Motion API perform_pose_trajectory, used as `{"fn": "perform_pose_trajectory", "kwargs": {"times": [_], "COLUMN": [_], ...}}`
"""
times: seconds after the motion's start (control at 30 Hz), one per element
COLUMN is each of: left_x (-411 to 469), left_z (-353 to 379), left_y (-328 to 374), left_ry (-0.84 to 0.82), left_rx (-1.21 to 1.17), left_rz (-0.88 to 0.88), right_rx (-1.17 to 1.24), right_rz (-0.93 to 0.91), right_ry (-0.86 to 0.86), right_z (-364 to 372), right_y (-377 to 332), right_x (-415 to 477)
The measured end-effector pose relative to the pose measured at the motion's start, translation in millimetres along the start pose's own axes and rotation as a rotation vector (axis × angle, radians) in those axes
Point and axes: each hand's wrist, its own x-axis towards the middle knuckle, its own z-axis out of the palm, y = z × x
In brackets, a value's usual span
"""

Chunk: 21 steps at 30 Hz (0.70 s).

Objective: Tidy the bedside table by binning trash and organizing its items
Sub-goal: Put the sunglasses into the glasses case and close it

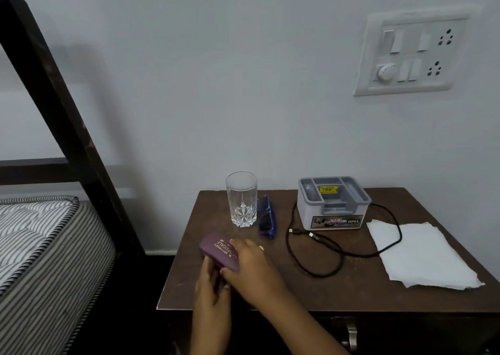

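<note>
Beside a striped mattress [40,235], brown bedside table [338,295] meets grey wall [216,84].

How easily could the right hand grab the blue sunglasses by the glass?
Probably easily. The blue sunglasses lie just past the right hand, with only bare table between. The glass stands close beside them, and the hand must first let go of the purple case.

maroon spectacle case [219,252], blue sunglasses [266,217], grey organizer [333,202], striped mattress [40,241].
</note>
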Motion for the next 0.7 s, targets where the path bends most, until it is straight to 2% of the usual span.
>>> {"fn": "perform_pose_trajectory", "kwargs": {"times": [0.13,0.27,0.47,0.6,0.7], "left_x": [18,27,17,13,19], "left_z": [-20,-28,4,16,16], "left_y": [3,11,9,14,15], "left_ry": [0.08,0.062,-0.072,-0.171,-0.199], "left_rx": [0.232,0.32,0.155,0.021,0.042], "left_rz": [0.103,0.1,-0.021,-0.064,-0.063], "right_rx": [-0.116,-0.206,-0.26,-0.169,-0.147], "right_rz": [-0.015,0.055,0.104,0.1,0.078], "right_ry": [-0.079,-0.018,0.102,0.189,0.222], "right_z": [-22,-33,-23,-13,-9], "right_y": [15,25,21,18,17], "right_x": [-2,-6,-15,-21,-30]}}
